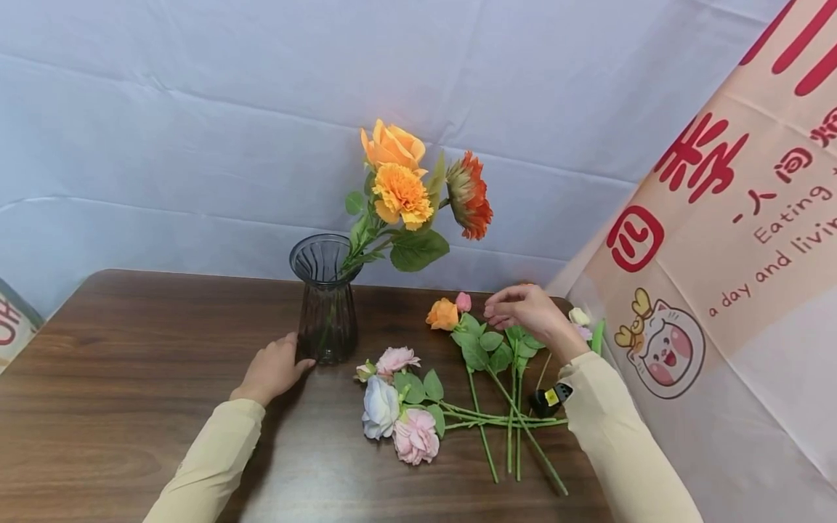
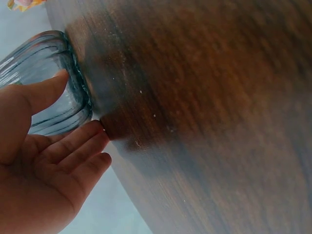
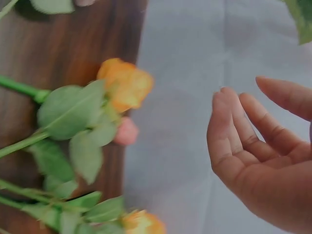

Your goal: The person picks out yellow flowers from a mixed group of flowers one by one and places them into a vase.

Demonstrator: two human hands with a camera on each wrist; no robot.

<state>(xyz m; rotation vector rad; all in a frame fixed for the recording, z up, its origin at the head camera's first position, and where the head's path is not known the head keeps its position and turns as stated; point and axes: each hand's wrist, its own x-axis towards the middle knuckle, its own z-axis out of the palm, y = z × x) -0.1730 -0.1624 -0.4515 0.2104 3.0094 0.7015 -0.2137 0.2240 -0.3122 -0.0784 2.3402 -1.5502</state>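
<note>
My left hand (image 1: pixel 275 367) rests on the table at the base of a dark ribbed glass vase (image 1: pixel 323 319), its thumb in front of the glass. In the left wrist view the thumb overlaps the vase (image 2: pixel 53 63) and the loosely extended fingers lie along its edge. An orange rose (image 1: pixel 392 149), a yellow-orange carnation (image 1: pixel 402 195) and an orange-red flower (image 1: pixel 471 196) stand in the vase, leaning right. Over the flowers lying at right, my right hand (image 1: pixel 526 312) hovers with bent, relaxed fingers and holds nothing. An orange rose (image 3: pixel 126 84) and a pink bud (image 3: pixel 126 131) lie near it.
Pink and pale blue flowers (image 1: pixel 381 407) lie mid-table, their stems crossing others at right. A black and yellow object (image 1: pixel 551 398) shows beside my right sleeve. White cloth (image 1: pixel 196 145) hangs behind the wooden table (image 1: pixel 131 378); a printed banner (image 1: pixel 719 218) hangs at right.
</note>
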